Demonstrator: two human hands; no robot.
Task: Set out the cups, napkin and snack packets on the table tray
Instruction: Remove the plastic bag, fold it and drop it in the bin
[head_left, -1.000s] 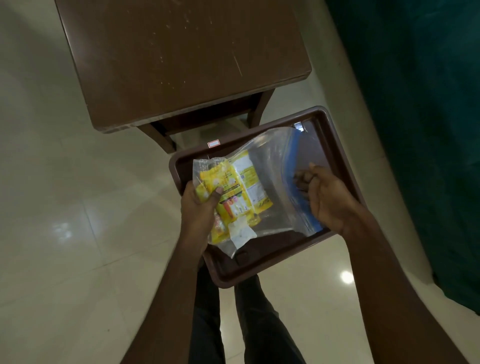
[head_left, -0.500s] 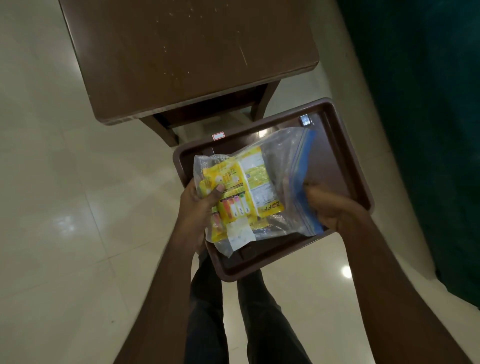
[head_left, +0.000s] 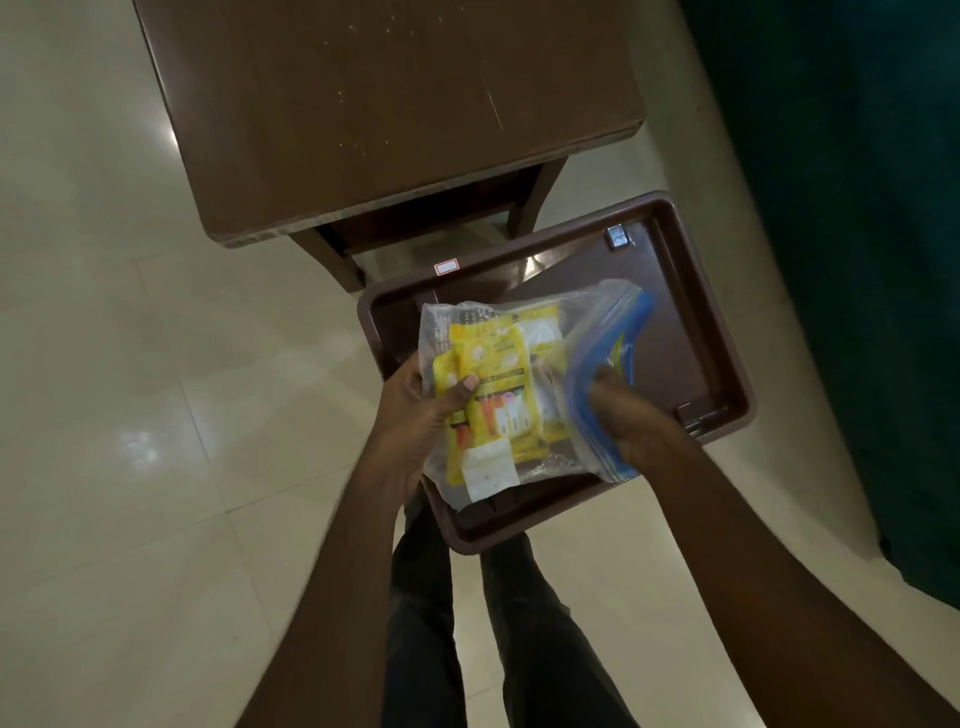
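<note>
I note both hands gripping: left hand clamps zip bag of snack packets, right hand pinches its blue seal above the tray; opening should follow.

A dark brown wooden table stands on a glossy cream tiled floor, its top scratched and flecked with pale specks. Soft patches of reflected light lie on the tiles left of the table. Right of the table, past a strip of floor, hangs a dark teal curtain.
</note>
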